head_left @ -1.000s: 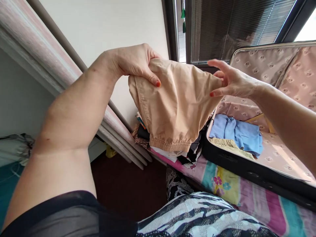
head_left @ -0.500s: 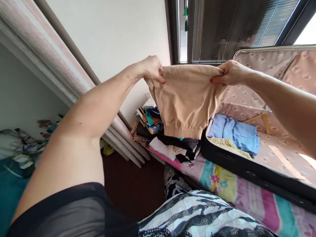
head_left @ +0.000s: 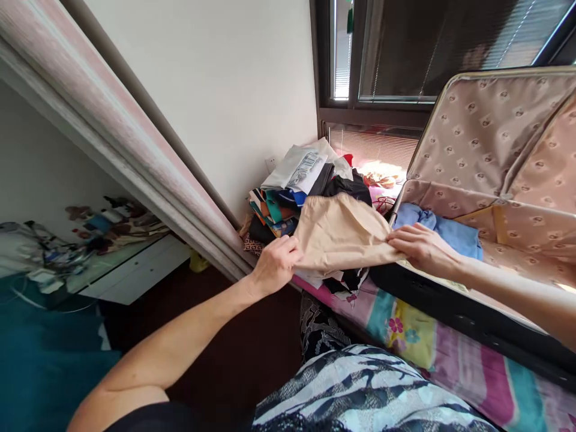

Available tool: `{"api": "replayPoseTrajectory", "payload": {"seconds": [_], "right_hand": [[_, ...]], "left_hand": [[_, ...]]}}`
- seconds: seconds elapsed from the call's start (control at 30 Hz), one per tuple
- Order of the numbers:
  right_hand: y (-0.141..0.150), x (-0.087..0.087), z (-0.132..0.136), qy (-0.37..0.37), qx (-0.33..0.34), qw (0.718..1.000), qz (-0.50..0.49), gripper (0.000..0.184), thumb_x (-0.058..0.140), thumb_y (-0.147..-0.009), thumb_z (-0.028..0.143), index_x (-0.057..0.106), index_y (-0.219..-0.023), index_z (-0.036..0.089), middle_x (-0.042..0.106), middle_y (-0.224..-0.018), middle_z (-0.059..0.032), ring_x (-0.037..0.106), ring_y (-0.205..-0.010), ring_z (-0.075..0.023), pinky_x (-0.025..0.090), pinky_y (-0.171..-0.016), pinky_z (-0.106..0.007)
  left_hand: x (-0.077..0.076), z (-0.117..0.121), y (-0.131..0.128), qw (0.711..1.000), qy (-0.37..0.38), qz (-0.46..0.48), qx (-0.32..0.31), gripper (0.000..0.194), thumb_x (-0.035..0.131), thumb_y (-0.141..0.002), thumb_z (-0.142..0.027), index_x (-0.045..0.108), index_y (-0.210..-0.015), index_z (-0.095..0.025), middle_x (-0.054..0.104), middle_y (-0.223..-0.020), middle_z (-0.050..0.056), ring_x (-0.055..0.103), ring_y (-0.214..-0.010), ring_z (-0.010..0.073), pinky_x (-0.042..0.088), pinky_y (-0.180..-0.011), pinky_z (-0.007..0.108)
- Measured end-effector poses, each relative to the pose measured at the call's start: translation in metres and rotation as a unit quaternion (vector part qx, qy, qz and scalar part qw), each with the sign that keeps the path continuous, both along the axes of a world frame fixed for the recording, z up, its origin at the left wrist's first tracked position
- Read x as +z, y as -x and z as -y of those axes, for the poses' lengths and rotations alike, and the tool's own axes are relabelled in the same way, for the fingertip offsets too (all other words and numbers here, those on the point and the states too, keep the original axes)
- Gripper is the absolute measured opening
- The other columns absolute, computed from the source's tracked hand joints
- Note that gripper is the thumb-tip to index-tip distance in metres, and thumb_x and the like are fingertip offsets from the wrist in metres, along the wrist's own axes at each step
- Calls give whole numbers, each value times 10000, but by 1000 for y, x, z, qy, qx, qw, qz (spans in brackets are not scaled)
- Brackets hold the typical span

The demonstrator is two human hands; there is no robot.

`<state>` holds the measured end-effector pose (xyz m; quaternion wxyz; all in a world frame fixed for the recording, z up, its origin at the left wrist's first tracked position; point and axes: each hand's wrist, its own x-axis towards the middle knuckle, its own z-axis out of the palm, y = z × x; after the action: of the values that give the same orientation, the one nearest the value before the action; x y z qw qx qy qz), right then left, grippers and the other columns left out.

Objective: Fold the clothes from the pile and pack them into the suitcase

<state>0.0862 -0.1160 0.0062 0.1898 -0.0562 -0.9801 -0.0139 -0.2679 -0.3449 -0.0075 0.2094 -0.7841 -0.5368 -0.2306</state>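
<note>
Two-handed, holding beige shorts (head_left: 344, 234) between closed left grip (head_left: 276, 263) and closed right grip (head_left: 417, 245), pinching corners near open suitcase (head_left: 429, 303).

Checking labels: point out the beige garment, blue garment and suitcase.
Beige garment (head_left: 342, 236), head view: middle of its fabric.
Blue garment (head_left: 455, 235), head view: exposed upper surface.
Suitcase (head_left: 441, 308), head view: black front wall.

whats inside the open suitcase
Inside the suitcase lie blue clothing and a yellowish strap against the patterned lining. The right hand, its forearm and the beige garment hide part of the near side, so anything beneath them cannot be seen.
</note>
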Motion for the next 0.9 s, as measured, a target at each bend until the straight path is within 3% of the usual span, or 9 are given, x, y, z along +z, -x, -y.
{"api": "replayPoseTrajectory", "payload": {"seconds": [0.1, 0.17, 0.2, 0.3, 0.47, 0.57, 0.73, 0.83, 0.9], "right_hand": [[-10, -30, 3, 121, 23, 992, 5, 320, 497, -1052, 242, 784, -1193, 246, 788, -1320, -132, 742, -1234, -287, 574, -976, -466], [-12, -33, -4, 212, 2, 977, -28, 245, 606, -1041, 394, 802, -1089, 255, 753, -1409, -149, 699, -1347, -335, 570, -1076, -532], [-11, -33, -7, 256, -10, 966, -43, 260, 675, -1008, 480, 801, -1013, 253, 723, -1463, -158, 660, -1408, -362, 561, -1117, -553], [-9, -32, -11, 370, -35, 927, -56, 415, 818, -881, 645, 770, -887, 232, 635, -1581, -176, 592, -1486, -412, 580, -1128, -546], [-10, -43, 3, 459, -41, 888, -14, 578, 771, -895, 740, 809, -1150, 223, 810, -1260, -162, 812, -1070, -319, 669, -927, -404], [-15, -52, -3, 403, -27, 915, -22, 633, 691, -962, 740, 792, -1329, 234, 827, -1171, -138, 812, -992, -289, 664, -921, -391], [-15, -72, -38, 228, 35, 973, 13, 743, 672, -1010, 613, 547, -1673, 302, 591, -1620, -202, 515, -1563, -371, 448, -1242, -629], [-9, -82, -53, 179, 54, 981, 56, 643, 563, -1064, 565, 581, -1653, 307, 467, -1722, -194, 360, -1658, -372, 362, -1270, -691], [-7, -84, -58, 193, 73, 975, 80, 608, 567, -1039, 649, 718, -1521, 312, 522, -1687, -176, 338, -1664, -397, 326, -1280, -714]], "left_hand": [[-30, 14, 5, 981, 80, 154, -90, 200, 648, -1002, -143, 707, -820, -198, 774, -1184, 119, 704, -1181, 250, 576, -1012, 390], [-41, 10, 20, 957, 117, 226, -139, 99, 730, -1001, -278, 742, -938, -202, 707, -1445, 160, 602, -1450, 307, 519, -1186, 468], [-49, 6, 28, 953, 124, 235, -147, 184, 788, -972, -365, 761, -1052, -201, 647, -1542, 184, 527, -1539, 340, 476, -1244, 509], [-83, -10, 49, 975, 108, 161, -108, 682, 860, -903, -457, 647, -1499, -202, 490, -1704, 225, 291, -1687, 420, 305, -1342, 636], [-137, -37, 58, 993, 78, 18, -88, 602, 533, -1069, -135, 549, -1645, -311, 499, -1732, 106, 136, -1745, 326, 194, -1381, 618], [-139, -44, 56, 986, 94, 21, -135, 517, 529, -1110, -224, 599, -1614, -319, 566, -1681, 96, 175, -1739, 307, 180, -1396, 584], [-116, -41, 54, 968, 185, 94, -144, 463, 470, -1145, -357, 660, -1564, -302, 589, -1647, 130, 303, -1703, 302, 184, -1404, 566], [-107, -42, 50, 952, 226, 136, -157, 461, 496, -1129, -441, 712, -1505, -284, 593, -1638, 154, 338, -1689, 319, 199, -1399, 582], [-107, -45, 45, 931, 260, 199, -159, 462, 548, -1095, -524, 769, -1420, -283, 651, -1584, 150, 387, -1665, 334, 216, -1397, 575]]}}
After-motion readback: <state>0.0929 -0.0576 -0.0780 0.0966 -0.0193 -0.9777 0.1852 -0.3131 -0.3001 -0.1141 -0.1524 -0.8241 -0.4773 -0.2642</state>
